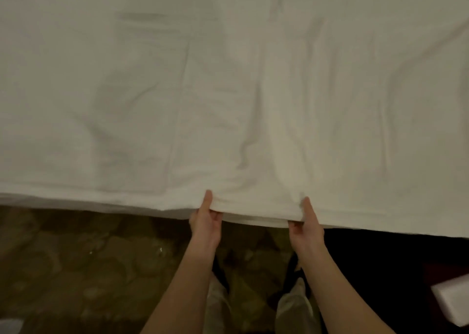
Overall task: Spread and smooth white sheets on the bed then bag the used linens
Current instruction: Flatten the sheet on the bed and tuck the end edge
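Observation:
A white sheet (228,92) covers the bed and fills the upper two thirds of the head view, with long creases running from its near edge toward the far side. My left hand (206,219) grips the sheet's near hem, thumb on top and fingers tucked underneath. A short way to the right, my right hand (305,222) holds the same hem the same way. The hem between both hands is lifted slightly off the bed's edge.
Patterned brown carpet (76,270) lies below the bed edge at the left. My legs and dark shoes (291,283) stand close to the bed. A dark area (393,257) sits at the right, with a white object (454,300) at the lower right edge.

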Demonstrator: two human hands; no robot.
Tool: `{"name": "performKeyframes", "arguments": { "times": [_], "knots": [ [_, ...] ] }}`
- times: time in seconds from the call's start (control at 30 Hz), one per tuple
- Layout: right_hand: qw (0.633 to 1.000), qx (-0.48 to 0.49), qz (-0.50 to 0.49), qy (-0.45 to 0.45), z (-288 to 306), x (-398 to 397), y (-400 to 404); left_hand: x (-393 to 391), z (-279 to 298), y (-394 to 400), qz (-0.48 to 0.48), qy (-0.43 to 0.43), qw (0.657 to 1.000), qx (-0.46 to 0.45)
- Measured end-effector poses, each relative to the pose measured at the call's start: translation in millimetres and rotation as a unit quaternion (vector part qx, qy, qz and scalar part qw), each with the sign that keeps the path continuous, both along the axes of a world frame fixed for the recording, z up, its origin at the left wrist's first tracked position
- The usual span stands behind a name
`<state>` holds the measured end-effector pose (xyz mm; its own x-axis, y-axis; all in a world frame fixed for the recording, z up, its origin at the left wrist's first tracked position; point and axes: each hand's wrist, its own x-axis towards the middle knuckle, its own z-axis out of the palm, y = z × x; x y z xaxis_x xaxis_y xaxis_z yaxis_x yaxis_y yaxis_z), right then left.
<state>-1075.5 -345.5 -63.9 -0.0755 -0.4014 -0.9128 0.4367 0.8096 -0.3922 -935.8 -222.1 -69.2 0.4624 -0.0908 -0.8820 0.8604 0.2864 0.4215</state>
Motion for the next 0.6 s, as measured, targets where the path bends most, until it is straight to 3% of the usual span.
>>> {"name": "performKeyframes", "arguments": {
  "times": [0.07, 0.2, 0.27, 0.37, 0.5, 0.6],
  "knots": [
    [1.000, -0.007, -0.003, 0.021, -0.3, 13.6, 12.7, 12.2, 3.0, 14.6, -0.074, -0.003, 0.997, -0.030],
    [0.996, 0.022, 0.035, 0.074, -0.7, 12.6, 44.0, 24.1, -0.6, 59.9, -0.170, 0.066, 0.983, 0.020],
    [0.990, 0.043, 0.109, 0.075, 7.5, 20.1, 58.4, 31.8, 7.4, 72.1, -0.201, 0.114, 0.973, 0.005],
    [0.968, 0.047, 0.240, 0.061, 38.0, 53.4, 81.0, 60.0, 42.0, 77.3, -0.252, 0.110, 0.962, -0.005],
    [0.907, -0.027, 0.414, 0.069, 102.4, 127.7, 88.1, 124.6, 116.1, 72.1, -0.330, 0.009, 0.943, 0.042],
    [0.812, -0.176, 0.548, 0.091, 170.5, 192.5, 79.2, 177.9, 183.4, 74.8, -0.416, -0.120, 0.897, 0.095]
  ]
}}
